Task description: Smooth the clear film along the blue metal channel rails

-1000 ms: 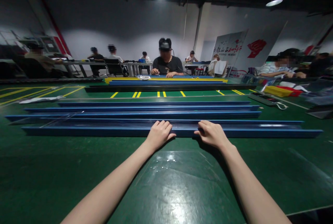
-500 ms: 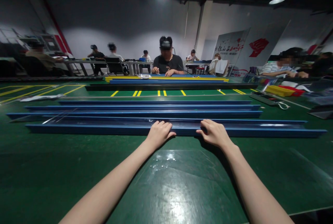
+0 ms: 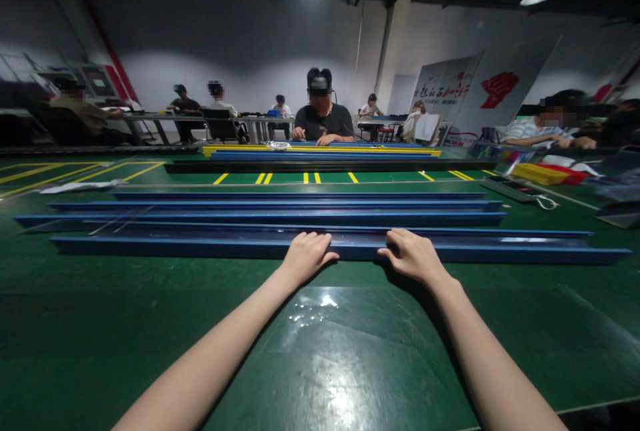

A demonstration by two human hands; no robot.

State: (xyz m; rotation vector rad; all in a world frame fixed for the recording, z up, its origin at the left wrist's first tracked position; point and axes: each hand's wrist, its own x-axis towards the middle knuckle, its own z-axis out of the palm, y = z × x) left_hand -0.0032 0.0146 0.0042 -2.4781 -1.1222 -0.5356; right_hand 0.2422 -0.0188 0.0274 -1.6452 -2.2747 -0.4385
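Observation:
A long blue channel (image 3: 175,249) lies crosswise on the green table (image 3: 150,311), nearest to me. My left hand (image 3: 309,256) grips its front wall near the middle, fingers curled over the edge and thumb in front. To the right, my right hand (image 3: 411,254) holds the same wall in a like way, a short gap from the left. Clear film shows inside the channel. Just behind it lie more blue channels (image 3: 450,219), side by side, with thin clear strips across their left part.
Farther back lie a black bar (image 3: 325,167) and yellow strips (image 3: 420,153), before a seated person (image 3: 323,121). A phone-like device (image 3: 515,191) and a yellow object (image 3: 537,174) are at right. White wrapping (image 3: 83,187) lies at left.

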